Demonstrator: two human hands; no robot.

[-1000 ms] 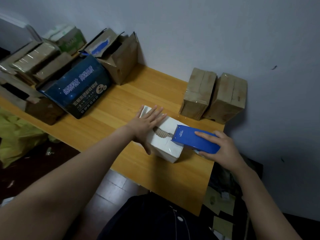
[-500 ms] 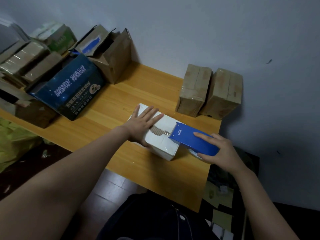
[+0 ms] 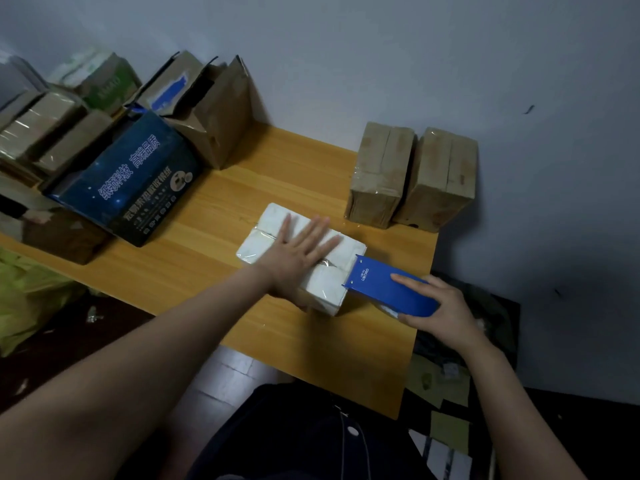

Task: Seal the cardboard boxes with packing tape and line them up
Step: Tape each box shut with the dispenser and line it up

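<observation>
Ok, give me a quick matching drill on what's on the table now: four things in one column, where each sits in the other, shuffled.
Things:
1. white box
2. tape dispenser
3. two taped brown boxes
4. dark blue printed box

Places:
A. against the wall, far right of the table
B. in the right hand
C. left side, among open cartons
D. under the flat left hand

Pairs: 1-D, 2-B, 3-A, 4-C

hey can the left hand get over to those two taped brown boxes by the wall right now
Probably yes. The left hand lies flat on the white box, holding nothing, and only bare tabletop separates it from the two taped brown boxes. It would have to let the white box go.
</observation>
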